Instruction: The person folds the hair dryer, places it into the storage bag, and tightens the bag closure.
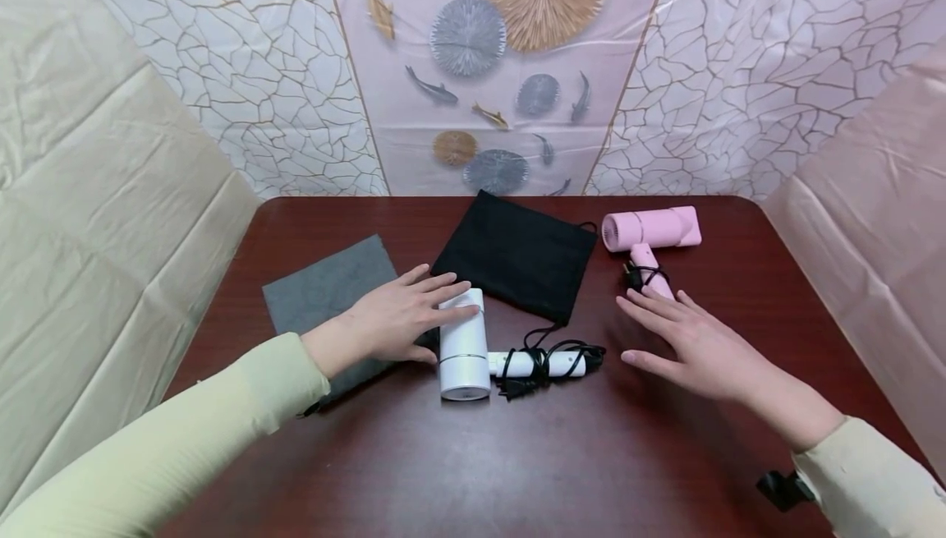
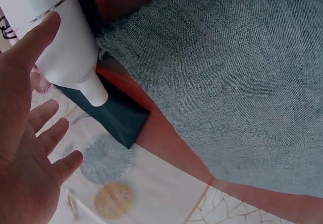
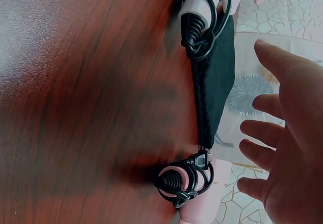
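Note:
A white hair dryer (image 1: 464,370) lies on the table, its handle wrapped in a black cord (image 1: 543,361). Over its barrel spreads my left hand (image 1: 395,312), fingers extended; the left wrist view shows the palm beside the dryer (image 2: 70,57), gripping nothing. My right hand (image 1: 698,345), fingers also spread, hovers just in front of the handle of a pink hair dryer (image 1: 658,227). In the right wrist view this hand (image 3: 298,133) holds nothing, and the pink dryer (image 3: 204,199) has its cord bundled around the handle.
Behind the white dryer lies a flat black drawstring pouch (image 1: 517,255). A grey cloth (image 1: 332,279) lies at the left, partly hidden by the left arm. Patterned sheeting (image 1: 473,111) rises behind the dark red table (image 1: 554,464), and plain beige sheeting (image 1: 111,193) stands along the left side.

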A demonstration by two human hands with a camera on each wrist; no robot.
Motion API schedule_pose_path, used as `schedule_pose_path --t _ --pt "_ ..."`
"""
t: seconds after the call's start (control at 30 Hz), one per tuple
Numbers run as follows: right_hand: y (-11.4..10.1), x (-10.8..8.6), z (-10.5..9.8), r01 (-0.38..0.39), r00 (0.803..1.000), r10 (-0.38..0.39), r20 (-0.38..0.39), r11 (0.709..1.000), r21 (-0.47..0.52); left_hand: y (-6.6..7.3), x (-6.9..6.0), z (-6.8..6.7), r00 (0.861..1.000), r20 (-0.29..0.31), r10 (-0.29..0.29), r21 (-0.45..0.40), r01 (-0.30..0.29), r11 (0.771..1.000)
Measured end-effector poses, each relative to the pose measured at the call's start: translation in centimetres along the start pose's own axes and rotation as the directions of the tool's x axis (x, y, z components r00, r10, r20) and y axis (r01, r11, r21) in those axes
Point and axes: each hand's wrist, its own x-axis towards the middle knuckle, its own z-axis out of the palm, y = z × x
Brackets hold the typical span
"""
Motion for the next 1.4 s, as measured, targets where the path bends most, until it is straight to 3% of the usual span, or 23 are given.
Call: schedule_pose_path --t 0.37,0.57,0.73,0.97,1.2,1.4 --pt "-0.4 -0.2 -0.1 -0.029 0.997 0.026 0.067 0.999 0.046 0.2 0.2 0.2 0.998 0.003 0.068 0.064 -0.068 0.996" --pt "-0.8 -0.2 -0.4 -0.095 0.985 0.086 0.152 0.994 0.051 0.5 0.4 0.4 0.995 -0.027 0.092 0.058 -0.090 0.994" --pt "-0.9 0.0 -0.6 -0.100 0.976 0.087 0.198 0.994 0.055 0.6 0.3 0.7 0.994 -0.052 0.098 0.035 -0.096 0.995" --pt "-0.9 0.2 -0.7 -0.098 0.977 0.089 0.195 0.995 0.035 1.0 -0.3 1.2 0.992 -0.073 0.103 -0.025 -0.105 0.994" --pt "-0.8 0.1 -0.6 -0.083 0.980 0.075 0.187 0.996 0.036 1.6 -0.8 1.8 0.971 -0.171 0.168 -0.006 -0.172 0.985" --pt "-0.9 0.3 -0.6 -0.067 0.984 0.060 0.166 0.997 0.036 2.1 -0.8 1.7 0.970 -0.146 0.195 -0.010 -0.199 0.980"
